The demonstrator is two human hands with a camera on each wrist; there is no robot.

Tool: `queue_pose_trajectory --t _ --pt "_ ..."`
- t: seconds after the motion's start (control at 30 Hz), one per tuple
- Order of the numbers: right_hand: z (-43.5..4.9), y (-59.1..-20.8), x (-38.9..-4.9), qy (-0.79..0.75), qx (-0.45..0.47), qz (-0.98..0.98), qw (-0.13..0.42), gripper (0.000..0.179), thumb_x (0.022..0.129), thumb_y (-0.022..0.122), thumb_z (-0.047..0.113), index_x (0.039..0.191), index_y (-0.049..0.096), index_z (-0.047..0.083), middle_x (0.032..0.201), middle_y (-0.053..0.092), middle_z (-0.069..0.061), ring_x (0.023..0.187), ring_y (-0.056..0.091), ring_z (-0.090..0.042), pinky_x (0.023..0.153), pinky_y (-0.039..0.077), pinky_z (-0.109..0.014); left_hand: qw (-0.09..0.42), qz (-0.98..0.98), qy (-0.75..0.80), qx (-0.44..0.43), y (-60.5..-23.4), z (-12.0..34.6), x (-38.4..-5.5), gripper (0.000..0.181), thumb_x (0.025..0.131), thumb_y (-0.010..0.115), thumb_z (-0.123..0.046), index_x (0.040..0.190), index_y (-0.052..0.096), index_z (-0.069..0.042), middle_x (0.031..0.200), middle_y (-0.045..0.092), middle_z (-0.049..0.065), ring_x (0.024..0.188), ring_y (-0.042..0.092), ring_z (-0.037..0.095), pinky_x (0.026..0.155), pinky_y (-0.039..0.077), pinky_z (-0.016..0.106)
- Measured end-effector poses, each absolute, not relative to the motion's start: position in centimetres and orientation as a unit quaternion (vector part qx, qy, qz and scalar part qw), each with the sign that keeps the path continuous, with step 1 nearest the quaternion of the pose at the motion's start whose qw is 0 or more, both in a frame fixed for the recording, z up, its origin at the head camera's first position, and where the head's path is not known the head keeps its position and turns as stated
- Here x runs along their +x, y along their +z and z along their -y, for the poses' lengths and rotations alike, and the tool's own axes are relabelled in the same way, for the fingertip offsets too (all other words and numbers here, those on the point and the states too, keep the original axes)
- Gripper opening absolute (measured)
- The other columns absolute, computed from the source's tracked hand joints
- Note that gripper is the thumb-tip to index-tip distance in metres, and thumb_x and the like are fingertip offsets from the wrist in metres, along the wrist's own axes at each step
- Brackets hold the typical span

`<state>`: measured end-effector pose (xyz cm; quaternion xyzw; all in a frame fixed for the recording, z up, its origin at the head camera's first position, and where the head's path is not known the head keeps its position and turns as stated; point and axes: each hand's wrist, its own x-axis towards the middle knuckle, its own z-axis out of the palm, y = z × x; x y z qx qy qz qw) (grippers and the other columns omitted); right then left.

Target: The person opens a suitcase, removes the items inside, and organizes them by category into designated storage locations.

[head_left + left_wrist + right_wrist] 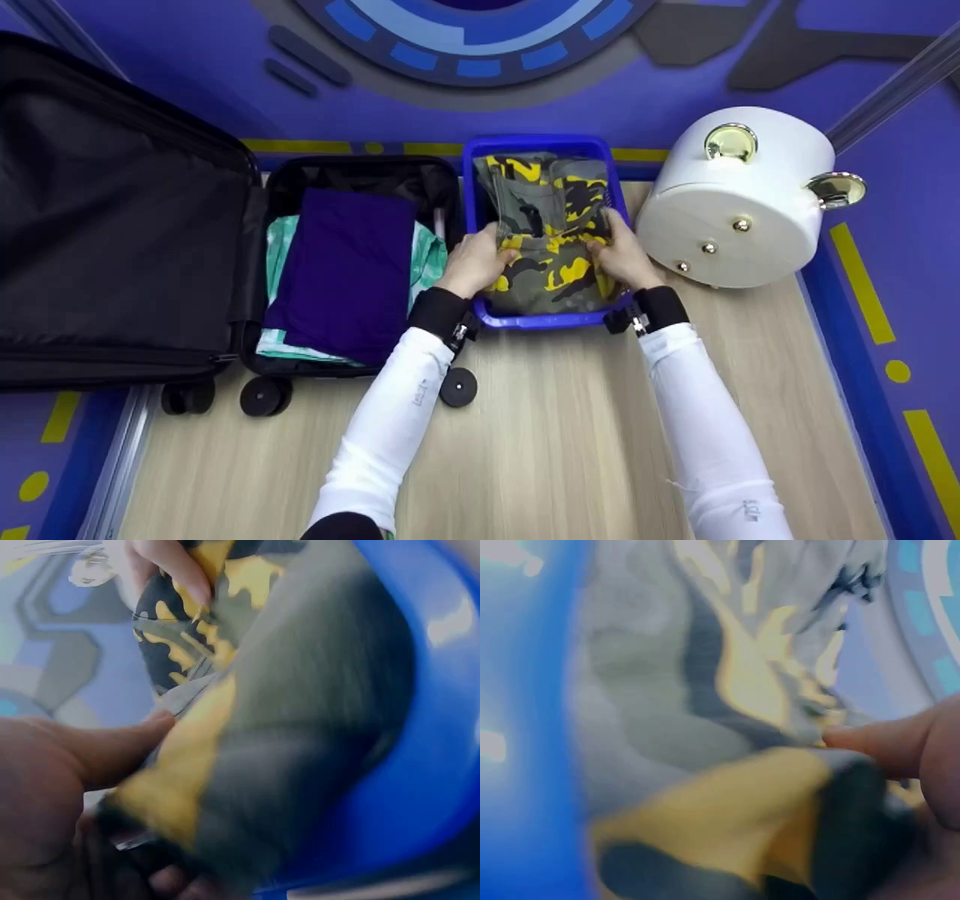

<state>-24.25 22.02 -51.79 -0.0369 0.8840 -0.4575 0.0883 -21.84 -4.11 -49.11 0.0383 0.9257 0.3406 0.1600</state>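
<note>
A folded camouflage garment point(559, 274) in grey-green, black and yellow fills the blue plastic basket point(551, 322). My left hand point(474, 262) grips its left side, thumb on top and fingers curled underneath. On the opposite side, my right hand point(624, 251) pinches the cloth between thumb and fingers. Close up in the left wrist view, the left thumb point(124, 750) presses on a fold of the garment point(300, 690). The right thumb point(877, 746) lies on the cloth in the right wrist view, its other fingers mostly hidden below the fabric.
Left of the basket lies an open black suitcase point(247, 225), its lid point(112, 247) folded out. Inside are a dark purple folded cloth point(352, 262) and a green-and-white tie-dye cloth point(281, 240). A white round stool-like thing point(739, 217) with gold fittings rests at the right.
</note>
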Motion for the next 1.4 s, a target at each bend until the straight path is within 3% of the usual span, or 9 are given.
queue_pose_trajectory --t 0.13,0.2,0.37,0.6,0.7,0.8,0.93,1.17,1.4 --pt "-22.1 -51.8 -23.7 -0.421 -0.044 -0.897 0.124 0.073 0.100 0.058 0.003 0.163 0.022 0.002 0.164 0.031 -0.028 0.137 0.049 -0.043 0.111 0.043 -0.048 0.164 -0.940 0.295 0.056 -49.2 3.6 -21.6 0.070 0.100 0.071 -0.026 0.159 0.038 -0.007 0.140 0.062 0.020 0.120 0.066 0.038 0.097 0.054 0.049" --pt "-21.9 -51.5 -23.1 -0.397 -0.060 -0.908 0.122 0.069 0.100 0.059 0.007 0.161 0.028 -0.001 0.167 0.025 -0.027 0.151 0.029 -0.045 0.123 0.024 -0.055 0.153 -0.945 0.281 0.066 -49.3 3.3 -20.9 0.075 0.098 0.074 -0.022 0.160 0.035 -0.006 0.144 0.058 0.022 0.116 0.066 0.040 0.096 0.054 0.049" --pt "-21.4 -50.7 -21.0 -0.333 -0.100 -0.932 0.106 0.057 0.100 0.064 0.016 0.152 0.047 -0.002 0.167 0.024 -0.027 0.153 0.023 -0.050 0.123 0.017 -0.062 0.083 -0.960 0.249 0.102 -49.3 2.9 -18.0 0.075 0.091 0.080 -0.013 0.155 0.041 -0.002 0.151 0.044 0.025 0.115 0.065 0.040 0.085 0.059 0.048" --pt "-22.0 -51.7 -18.1 -0.245 -0.114 -0.957 0.104 0.059 0.100 0.065 0.018 0.149 0.047 -0.010 0.166 0.023 -0.031 0.148 0.029 -0.054 0.120 0.023 -0.065 0.111 -0.971 0.154 0.147 -49.2 1.4 -15.3 0.061 0.092 0.079 -0.036 0.138 0.059 0.000 0.138 0.057 0.022 0.118 0.063 0.036 0.086 0.058 0.047" --pt "-22.0 -52.7 -17.4 -0.221 -0.120 -0.961 0.113 0.058 0.102 0.063 0.019 0.146 0.047 -0.015 0.166 0.019 -0.031 0.147 0.029 -0.056 0.119 0.024 -0.064 0.164 -0.967 0.106 0.164 -49.8 0.5 -15.1 0.073 0.093 0.073 -0.053 0.141 0.058 -0.001 0.141 0.058 0.021 0.127 0.059 0.037 0.094 0.056 0.049" --pt "-21.8 -53.7 -17.3 -0.201 -0.117 -0.966 0.112 0.057 0.104 0.060 0.024 0.144 0.049 -0.015 0.167 0.020 -0.029 0.148 0.029 -0.055 0.119 0.027 -0.063 0.224 -0.954 0.071 0.188 -51.0 -0.2 -15.4 0.093 0.090 0.068 -0.066 0.151 0.049 0.000 0.157 0.044 0.025 0.144 0.045 0.042 0.107 0.048 0.052" --pt "-21.0 -54.5 -17.4 -0.170 -0.097 -0.974 0.115 0.059 0.106 0.054 0.035 0.144 0.053 -0.010 0.167 0.023 -0.025 0.146 0.035 -0.051 0.114 0.034 -0.066 0.263 -0.941 0.064 0.200 -52.7 -0.7 -16.1 0.090 0.090 0.073 -0.057 0.154 0.046 0.002 0.165 0.027 0.029 0.152 0.029 0.044 0.115 0.041 0.052" --pt "-20.2 -54.8 -17.1 -0.148 -0.070 -0.977 0.138 0.064 0.107 0.046 0.044 0.148 0.053 -0.005 0.167 0.023 -0.026 0.138 0.045 -0.054 0.103 0.040 -0.073 0.235 -0.946 0.084 0.206 -53.9 -0.4 -17.3 0.054 0.087 0.076 -0.027 0.133 0.068 -0.002 0.159 0.041 0.028 0.148 0.040 0.042 0.105 0.051 0.050" --pt "-20.1 -55.1 -16.5 -0.157 -0.065 -0.978 0.123 0.061 0.107 0.045 0.044 0.147 0.056 -0.001 0.166 0.026 -0.025 0.140 0.044 -0.052 0.104 0.041 -0.071 0.223 -0.947 0.091 0.215 -53.6 0.1 -16.7 0.061 0.090 0.076 -0.030 0.142 0.061 -0.001 0.161 0.039 0.024 0.150 0.037 0.039 0.109 0.047 0.051"
